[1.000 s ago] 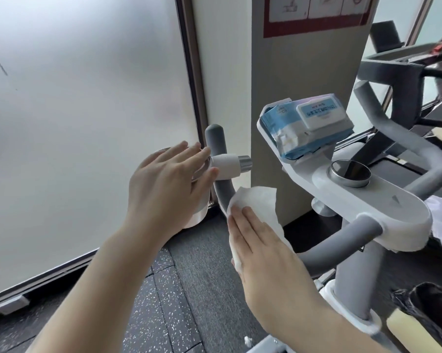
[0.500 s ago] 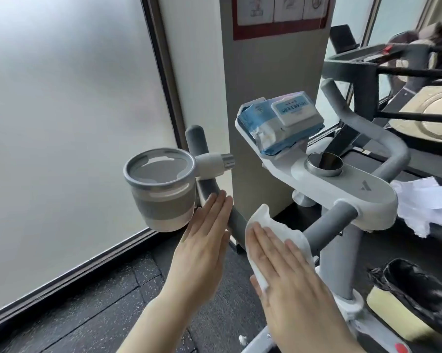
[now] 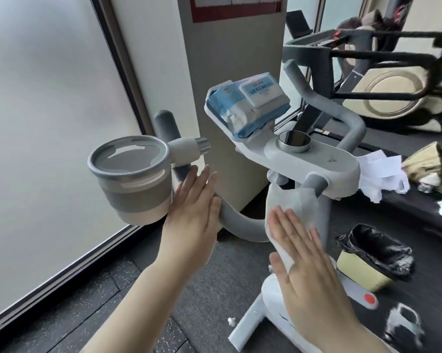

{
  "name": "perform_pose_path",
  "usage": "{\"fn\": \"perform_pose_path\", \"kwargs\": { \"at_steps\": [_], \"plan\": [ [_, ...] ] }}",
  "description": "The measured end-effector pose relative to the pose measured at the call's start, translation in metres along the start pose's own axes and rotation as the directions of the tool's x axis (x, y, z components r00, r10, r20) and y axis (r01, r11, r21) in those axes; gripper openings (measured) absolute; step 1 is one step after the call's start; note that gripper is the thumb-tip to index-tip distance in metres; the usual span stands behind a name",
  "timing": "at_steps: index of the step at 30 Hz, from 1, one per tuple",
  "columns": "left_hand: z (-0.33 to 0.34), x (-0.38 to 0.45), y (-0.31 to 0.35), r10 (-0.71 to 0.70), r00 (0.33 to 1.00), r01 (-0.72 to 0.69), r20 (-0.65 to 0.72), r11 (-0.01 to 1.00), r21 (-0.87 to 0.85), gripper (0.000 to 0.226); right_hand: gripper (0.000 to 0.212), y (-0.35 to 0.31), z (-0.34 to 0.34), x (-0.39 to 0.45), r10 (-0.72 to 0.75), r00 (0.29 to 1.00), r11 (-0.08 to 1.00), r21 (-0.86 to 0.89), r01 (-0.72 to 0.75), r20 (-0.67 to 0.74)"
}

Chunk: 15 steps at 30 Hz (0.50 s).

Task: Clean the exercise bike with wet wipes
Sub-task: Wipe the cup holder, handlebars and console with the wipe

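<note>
right hand (image 3: 314, 273) lies flat with fingers together, pressing a wet wipe (image 3: 288, 212) against the exercise bike (image 3: 316, 159) where the grey handlebar (image 3: 240, 222) meets its stem. left hand (image 3: 192, 217), open and flat, rests against that handlebar beside the cup holder (image 3: 133, 179). wipes pack (image 3: 248, 105) sits on the console.

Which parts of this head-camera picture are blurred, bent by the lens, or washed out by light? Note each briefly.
Head view: the pedal at lower right is smeared by motion blur; the window frame leans and bows from the wide-angle lens; the frosted window glows with soft, even daylight; the wet wipe pack and cup holder stay sharp.
</note>
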<state>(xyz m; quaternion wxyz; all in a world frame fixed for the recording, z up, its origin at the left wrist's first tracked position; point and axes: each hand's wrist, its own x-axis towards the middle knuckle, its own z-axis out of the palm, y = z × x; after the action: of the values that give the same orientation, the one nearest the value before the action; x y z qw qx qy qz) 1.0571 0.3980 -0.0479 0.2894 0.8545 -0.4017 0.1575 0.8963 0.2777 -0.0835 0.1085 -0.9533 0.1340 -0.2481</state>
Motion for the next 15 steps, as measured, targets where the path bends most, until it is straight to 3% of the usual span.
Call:
{"fn": "perform_pose_path", "kwargs": {
  "at_steps": [5,11,15],
  "plan": [
    [0.001,0.002,0.007,-0.051,0.999,0.051,-0.016,0.999,-0.007,0.06,0.055,-0.012,0.004,0.004,0.066,0.997,0.985,0.16,-0.057,-0.048],
    [0.012,-0.001,0.026,-0.148,0.988,0.15,-0.044,0.987,0.051,0.06,0.055,-0.001,0.006,-0.002,-0.131,0.991,0.981,0.142,0.131,-0.011],
    [0.013,0.001,0.03,-0.216,0.976,0.218,-0.036,0.975,0.053,0.059,0.053,0.045,-0.005,0.009,0.014,1.0,0.989,0.148,-0.013,-0.011]
  ]
}}
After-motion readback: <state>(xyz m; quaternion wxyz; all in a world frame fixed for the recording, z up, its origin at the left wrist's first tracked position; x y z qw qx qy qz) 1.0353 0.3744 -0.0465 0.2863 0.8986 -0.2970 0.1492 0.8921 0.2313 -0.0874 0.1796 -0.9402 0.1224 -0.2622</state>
